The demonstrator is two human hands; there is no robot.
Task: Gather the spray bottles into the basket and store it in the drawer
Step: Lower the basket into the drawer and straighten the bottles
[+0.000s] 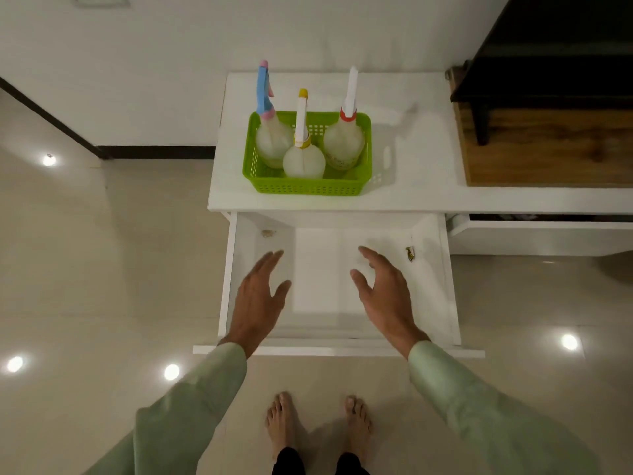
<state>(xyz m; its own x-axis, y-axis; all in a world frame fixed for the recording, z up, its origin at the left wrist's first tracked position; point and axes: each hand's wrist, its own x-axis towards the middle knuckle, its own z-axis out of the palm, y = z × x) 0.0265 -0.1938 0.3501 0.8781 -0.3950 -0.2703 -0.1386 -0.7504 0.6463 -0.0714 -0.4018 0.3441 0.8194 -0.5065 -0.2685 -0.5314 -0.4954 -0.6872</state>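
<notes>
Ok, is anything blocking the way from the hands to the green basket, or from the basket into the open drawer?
Nothing visible does. The left hand and right hand hover open over the open white drawer, apart from the green plastic basket on the cabinet top. The drawer holds only two small scraps near its sides; its middle is bare.

White cabinet top (pixel 421 186) against a white wall (pixel 171 46); dark baseboard (pixel 154 151) along the wall's foot. Wooden board (pixel 548 149) on the cabinet's right end, dark furniture (pixel 548 53) standing on it. Second compartment (pixel 541 231) to the right, slightly open. Glossy beige tiled floor (pixel 102 269) with bright round light reflections (pixel 49 160). Bare feet (pixel 284 419) on the tiles near the bottom edge, dark trouser hems (pixel 287 462) just above them
</notes>
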